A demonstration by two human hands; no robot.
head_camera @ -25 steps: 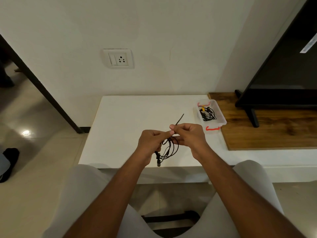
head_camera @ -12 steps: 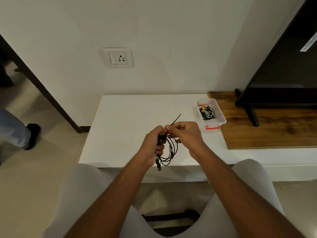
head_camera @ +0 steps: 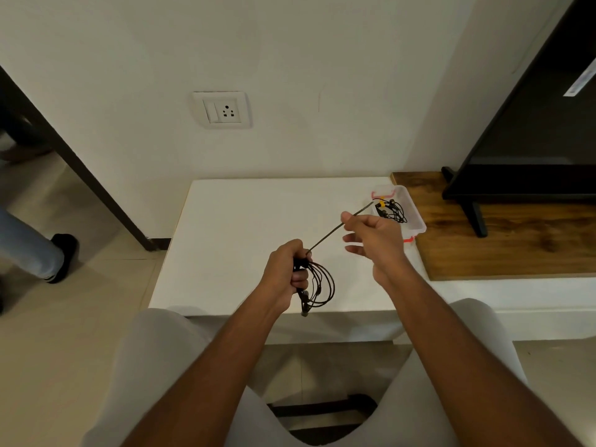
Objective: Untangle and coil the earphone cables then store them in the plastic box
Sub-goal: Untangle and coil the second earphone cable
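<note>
My left hand (head_camera: 285, 275) grips a coil of black earphone cable (head_camera: 317, 287) above the near part of the white table (head_camera: 245, 221); its loops hang down to the right of my fist. A thin dark tie strip (head_camera: 335, 230) runs taut from the coil up to my right hand (head_camera: 371, 240), which pinches it between thumb and forefinger. The clear plastic box (head_camera: 416, 217) with red clips stands at the table's far right, holding another black earphone bundle (head_camera: 392, 209) with a yellow band.
A wooden board (head_camera: 503, 250) with a black TV stand (head_camera: 474, 214) lies right of the box. A wall socket (head_camera: 222, 109) is above the table. Another person's leg and shoe (head_camera: 48, 253) are on the floor at the left.
My right hand has moved up and to the right, pulling the tie strip straight away from the coil. The person's leg at the left has shifted nearer.
</note>
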